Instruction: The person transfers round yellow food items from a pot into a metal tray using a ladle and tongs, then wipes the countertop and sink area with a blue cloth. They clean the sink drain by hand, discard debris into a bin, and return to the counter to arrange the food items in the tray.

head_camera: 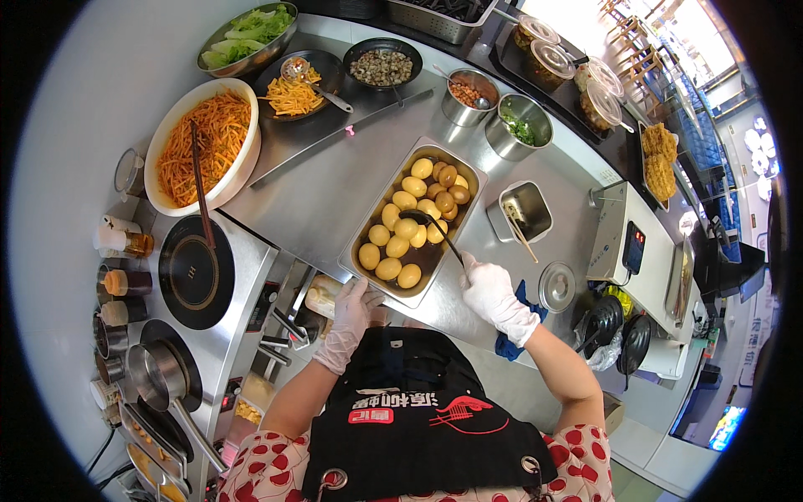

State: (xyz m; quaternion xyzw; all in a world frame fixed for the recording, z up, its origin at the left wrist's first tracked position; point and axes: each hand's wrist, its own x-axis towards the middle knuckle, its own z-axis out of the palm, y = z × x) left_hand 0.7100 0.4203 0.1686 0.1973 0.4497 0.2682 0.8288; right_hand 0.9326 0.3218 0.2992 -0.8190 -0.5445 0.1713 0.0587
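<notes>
Before me a rectangular stainless-steel pan (475,188) holds many peeled eggs in dark brown liquid. Pale yellow eggs (397,246) fill most of it, and browner eggs (445,201) cluster at the far right. My right hand (499,295), in a white glove, grips the handle of a black ladle (446,238). The ladle's bowl lies among the eggs near the pan's middle. My left hand (351,314), also gloved, has its fingertips against the pan's near left corner; whether they grip the rim is unclear.
Right of the pan stand a small steel container (526,216) with chopsticks and a round lid (557,286). A blue cloth (509,345) hangs at the counter edge. Shredded carrot fills a white bowl (252,150) at left, beside an induction hob (219,301). Steel pots (465,114) stand behind.
</notes>
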